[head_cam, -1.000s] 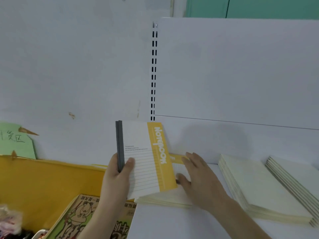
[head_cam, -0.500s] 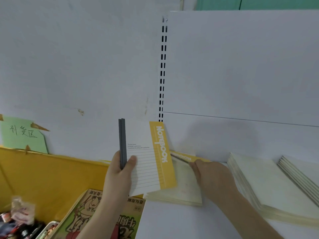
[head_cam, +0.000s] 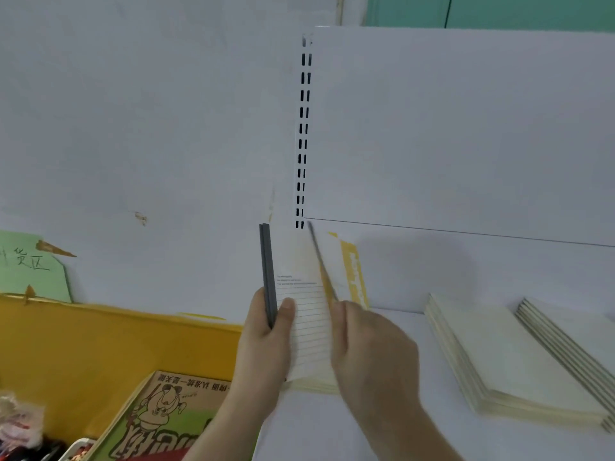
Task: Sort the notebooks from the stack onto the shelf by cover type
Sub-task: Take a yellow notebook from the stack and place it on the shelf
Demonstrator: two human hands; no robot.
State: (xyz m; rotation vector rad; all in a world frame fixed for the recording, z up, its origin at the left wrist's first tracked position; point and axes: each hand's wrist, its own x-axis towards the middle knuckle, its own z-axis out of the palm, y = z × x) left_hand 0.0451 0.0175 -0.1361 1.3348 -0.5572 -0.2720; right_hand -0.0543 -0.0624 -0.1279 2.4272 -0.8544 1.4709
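My left hand (head_cam: pixel 266 344) grips two upright notebooks (head_cam: pixel 301 314) by their grey spines; the front one has a white lined cover with a yellow band. My right hand (head_cam: pixel 372 354) pinches another yellow-banded notebook (head_cam: pixel 322 261), raised, motion-blurred and seen edge-on just in front of the held pair. Below both hands a low stack of cream notebooks (head_cam: pixel 312 384) lies on the white shelf (head_cam: pixel 332 430), mostly hidden by my hands.
Two piles lie on the shelf at right: cream covers (head_cam: pixel 499 354) and grey-spined ones (head_cam: pixel 572 344). A slotted upright (head_cam: pixel 303 144) runs up the back panel. At left are a yellow bin (head_cam: pixel 100 344), a cartoon-printed box (head_cam: pixel 159 417) and a green sign (head_cam: pixel 30 264).
My right hand has lifted the top notebook off the low stack and swung it upright toward the ones in my left hand. My left hand has stayed put.
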